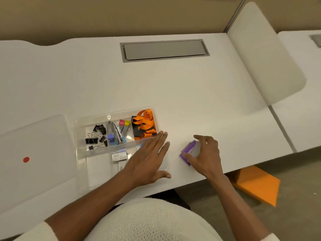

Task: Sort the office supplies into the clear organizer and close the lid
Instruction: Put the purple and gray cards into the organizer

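**Reaching Across the Organizer, Gripping a Purple Item**

Spreading flat with its fingers straight and slightly fanned, the left hand (149, 159) lies palm down over the near right corner of the clear organizer (81, 153). It holds nothing; the thumb rests on the white desk (191, 87) just beside the organizer's rim, and the fingertips reach toward the compartment with the orange ribbon (145, 125). Whether the palm presses on the organizer or only hangs above it cannot be told.

The right hand (205, 155) sits on the desk to the right of the organizer, apart from it. Its fingers are curled around a small purple item (188, 149) with a pale, whitish part beside it, thumb on the near side and fingers arched over the far side. The item touches the desk; what it is cannot be made out.

The organizer stands open near the front edge of the desk. Its far row holds black binder clips (96, 135) on the left, then metal tools with a small blue piece (114, 134), then tubes with pink and yellow caps (124, 125), and the orange ribbon at the far right. A small white and blue box (119, 154) lies in the large near compartment.

The clear lid (34, 146) lies flat on the desk to the left of the organizer, with a red dot (26, 159) on it.
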Motion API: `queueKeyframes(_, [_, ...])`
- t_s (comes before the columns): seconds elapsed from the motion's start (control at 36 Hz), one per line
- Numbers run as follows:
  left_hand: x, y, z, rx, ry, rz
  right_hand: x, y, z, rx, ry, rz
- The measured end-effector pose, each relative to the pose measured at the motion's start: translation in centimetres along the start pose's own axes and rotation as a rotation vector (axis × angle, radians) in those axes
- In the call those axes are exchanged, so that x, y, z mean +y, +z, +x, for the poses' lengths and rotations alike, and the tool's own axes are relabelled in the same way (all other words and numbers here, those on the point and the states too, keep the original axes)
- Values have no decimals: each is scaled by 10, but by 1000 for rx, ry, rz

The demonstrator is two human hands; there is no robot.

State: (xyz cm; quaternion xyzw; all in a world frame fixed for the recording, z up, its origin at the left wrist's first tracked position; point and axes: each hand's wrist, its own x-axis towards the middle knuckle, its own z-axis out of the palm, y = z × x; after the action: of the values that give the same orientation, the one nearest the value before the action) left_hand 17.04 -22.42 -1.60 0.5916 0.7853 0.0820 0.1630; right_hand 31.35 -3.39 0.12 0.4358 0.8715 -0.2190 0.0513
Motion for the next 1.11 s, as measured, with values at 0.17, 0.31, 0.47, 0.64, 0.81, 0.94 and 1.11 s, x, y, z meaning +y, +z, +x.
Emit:
queueKeyframes(0.17, [5,21,8,60,20,159,29,8,3,-211,-109,-167])
queueKeyframes(0.31, [2,34,11,157,25,230,32,11,3,-163,-167,-164])
queueKeyframes(0.47, [-2,48,12,132,-60,202,28,2,9,-113,-163,-61])
queueKeyframes(0.64, [-4,54,11,160,-51,214,12,3,11,71,-39,-60])
queueKeyframes(0.81, [-3,52,10,164,-34,197,-1,25,7,66,-23,-168])
queueKeyframes(0.94, [-2,43,6,98,-7,106,-2,31,10,44,-8,-157])
queueKeyframes(1.11, [-8,29,-6,128,-5,71,-8,22,14,-7,5,-128])
